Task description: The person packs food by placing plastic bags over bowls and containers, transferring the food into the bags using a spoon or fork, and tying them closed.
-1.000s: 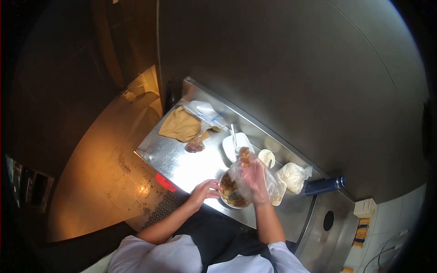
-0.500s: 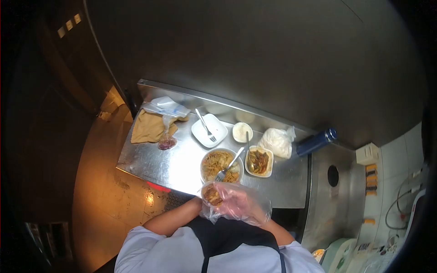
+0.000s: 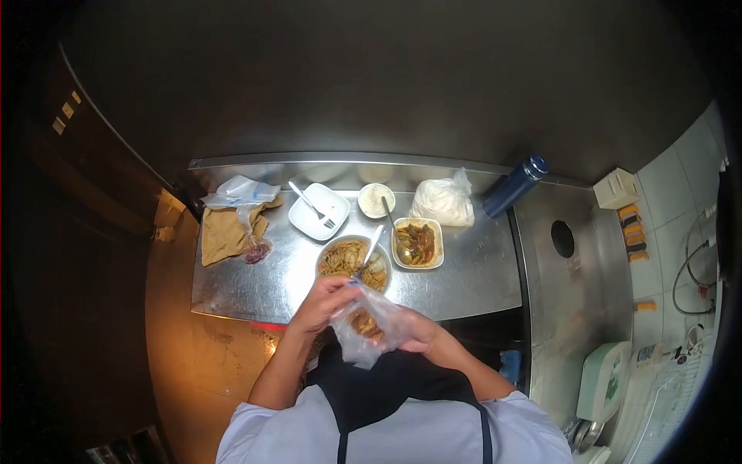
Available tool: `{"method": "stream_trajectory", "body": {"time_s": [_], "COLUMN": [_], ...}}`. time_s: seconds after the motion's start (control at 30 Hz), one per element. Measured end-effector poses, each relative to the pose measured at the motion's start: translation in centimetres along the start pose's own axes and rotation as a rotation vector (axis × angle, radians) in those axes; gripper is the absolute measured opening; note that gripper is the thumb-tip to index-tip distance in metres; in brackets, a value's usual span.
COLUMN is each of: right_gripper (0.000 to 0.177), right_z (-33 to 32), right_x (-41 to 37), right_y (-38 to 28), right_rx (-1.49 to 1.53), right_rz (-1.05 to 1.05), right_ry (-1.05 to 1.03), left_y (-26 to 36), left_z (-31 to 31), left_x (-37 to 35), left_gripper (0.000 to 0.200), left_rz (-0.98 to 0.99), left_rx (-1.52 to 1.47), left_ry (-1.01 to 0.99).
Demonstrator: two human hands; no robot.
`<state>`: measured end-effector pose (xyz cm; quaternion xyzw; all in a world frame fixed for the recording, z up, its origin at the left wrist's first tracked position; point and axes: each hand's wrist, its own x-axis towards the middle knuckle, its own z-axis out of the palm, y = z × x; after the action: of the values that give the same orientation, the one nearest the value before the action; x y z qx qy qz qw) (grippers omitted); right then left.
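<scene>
Between my hands, in front of the dark apron, is a clear plastic bag [image 3: 358, 339] with brownish food inside. The fingers of my left hand [image 3: 318, 303] pinch the upper edge of the bag. On the opposite side my right hand [image 3: 415, 329] is closed against the bag, some of its fingers hidden by the plastic. Just beyond the bag stands a round bowl of noodles [image 3: 340, 259], a fork [image 3: 372, 244] resting in it. Right of that is a square white bowl of saucy food [image 3: 417, 246] with a spoon [image 3: 388, 210] in it.
Along the back of the steel table [image 3: 479, 286] are a white dish [image 3: 309, 224] with a fork, a small tub of white food [image 3: 376, 199], a bag of white food [image 3: 444, 203] and a blue flask [image 3: 516, 187]. A brown cloth [image 3: 230, 236] lies left.
The bag spread wide over my right hand before; now it is gathered narrower. My left hand has come up to its top edge. The camera view has turned and shifted.
</scene>
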<state>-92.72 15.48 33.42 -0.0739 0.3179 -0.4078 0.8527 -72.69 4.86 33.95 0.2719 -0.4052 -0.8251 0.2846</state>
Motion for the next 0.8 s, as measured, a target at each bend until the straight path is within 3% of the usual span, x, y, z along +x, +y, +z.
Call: {"method": "stream_trajectory", "body": {"time_s": [0.03,0.17,0.2,0.27,0.3,0.4,0.43,0.53,0.6,0.73,0.77,0.8], "right_gripper": [0.048,0.027,0.028,0.029,0.041,0.056,0.070,0.079,0.068,0.048,0.047,0.046], "right_z": [-0.1,-4.5,-5.3,-1.6,-0.8,-3.5,-2.5,3.1,2.5,4.7,5.1,5.4], "right_x": [0.2,1.8,1.7,0.5,0.5,2.6,2.2,1.7,3.3,4.0,3.8,3.8], "right_y": [0.0,0.2,0.6,-0.8,-0.8,1.0,1.1,-0.5,0.0,-1.5,-1.8,-1.9], "right_rx": [0.111,0.057,-0.031,-0.218,-0.397,-0.875,-0.823,-1.042,-1.022,-0.665,-0.564,-0.464], "right_rz": [-0.081,-0.389,-0.422,-0.482,-0.536,-0.879,-0.815,-0.692,-0.655,-0.422,-0.380,-0.338], "right_ry": [-0.024,0.257,0.374,0.594,0.628,0.433,0.375,0.211,0.229,0.139,0.089,0.041], "left_y": [0.9,3.5,3.4,2.5,2.2,0.9,1.1,1.2,1.3,4.4,4.8,3.7], "left_z": [-0.4,1.2,1.8,2.4,2.8,3.0,3.7,4.7,4.7,1.9,1.5,1.1], "left_x": [-0.7,-2.6,-2.7,-2.3,-2.0,-1.3,-1.1,-1.5,-1.9,-3.6,-3.5,-3.5], "left_gripper": [0.013,0.013,0.013,0.015,0.016,0.016,0.014,0.019,0.025,0.053,0.074,0.077], "left_rz": [0.030,0.146,0.179,0.151,0.133,0.115,0.120,0.155,0.226,0.702,0.734,0.612], "left_rx": [0.054,0.253,0.338,0.213,0.142,-0.039,-0.096,-0.056,0.126,0.786,0.736,0.687], "left_ry": [0.026,0.153,0.218,0.266,0.291,0.302,0.310,0.244,0.140,0.473,0.483,0.372]}}
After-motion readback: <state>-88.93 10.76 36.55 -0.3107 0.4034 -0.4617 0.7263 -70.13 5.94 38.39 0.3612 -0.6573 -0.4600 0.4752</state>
